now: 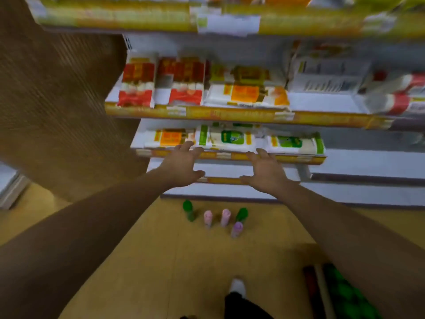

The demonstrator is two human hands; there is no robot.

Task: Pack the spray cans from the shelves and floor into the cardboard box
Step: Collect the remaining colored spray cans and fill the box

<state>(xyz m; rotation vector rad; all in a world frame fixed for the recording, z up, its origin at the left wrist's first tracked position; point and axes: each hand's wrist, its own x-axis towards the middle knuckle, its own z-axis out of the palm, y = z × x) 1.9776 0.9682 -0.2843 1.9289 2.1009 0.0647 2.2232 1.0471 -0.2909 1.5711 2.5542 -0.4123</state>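
Several spray cans stand upright on the yellow floor below the shelving: a green-capped can (189,210), two pink-capped cans (208,218) (225,217), another green one (242,214) and a purple-capped one (237,228). Both my arms stretch forward above them. My left hand (184,165) and my right hand (266,170) hover with fingers spread, holding nothing, in front of the lower shelf edge. At the bottom right, a box (322,293) packed with green-capped cans (345,293) is partly in view. The picture is blurred.
Shelves (230,115) with yellow price strips hold white packs with red, orange and green labels. A brown ribbed panel (57,111) stands at the left. My foot in a white shoe (238,286) is on the floor near the bottom.
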